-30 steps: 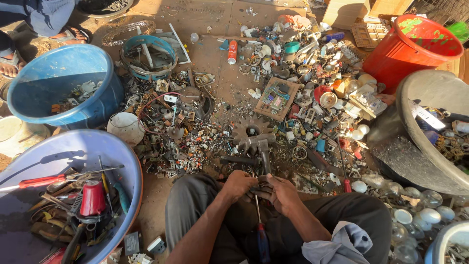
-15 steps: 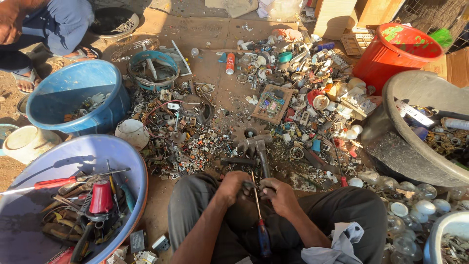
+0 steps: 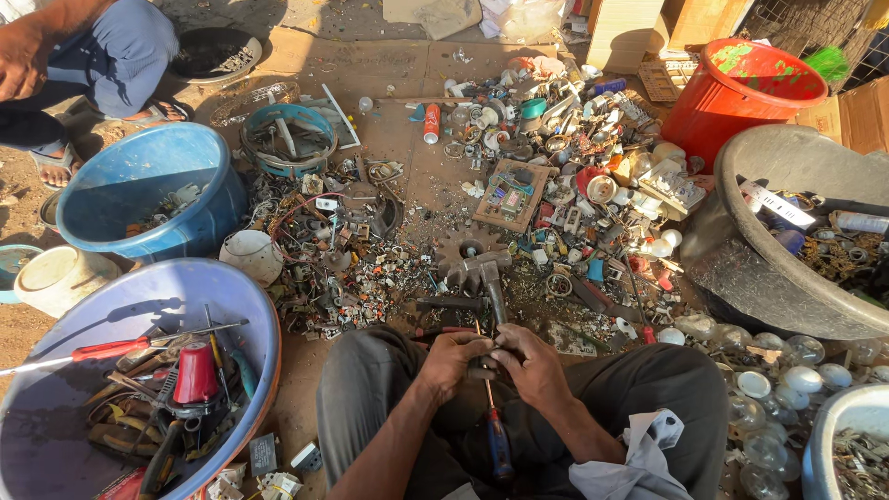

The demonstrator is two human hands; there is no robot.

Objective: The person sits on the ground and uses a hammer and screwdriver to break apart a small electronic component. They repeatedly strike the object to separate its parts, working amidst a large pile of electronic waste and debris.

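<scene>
My left hand (image 3: 454, 361) and my right hand (image 3: 528, 363) meet between my knees, both closed on a small dark part (image 3: 482, 368) that is mostly hidden by the fingers. A screwdriver with a blue and red handle (image 3: 498, 443) lies between my legs just below the hands. A hammer (image 3: 486, 278) lies on the ground right in front of the hands, next to a grey toothed gear (image 3: 460, 248).
Scrap electronics (image 3: 574, 176) litter the ground ahead. A lilac basin of tools (image 3: 139, 370) sits left, a blue tub (image 3: 148, 190) beyond it, a red bucket (image 3: 741, 97) and grey basin (image 3: 787, 241) right, glass bulbs (image 3: 787, 389) lower right. Another person sits top left.
The view has shifted down and left, so the person at top left shows more. My hands stay together on the small part between my knees.
</scene>
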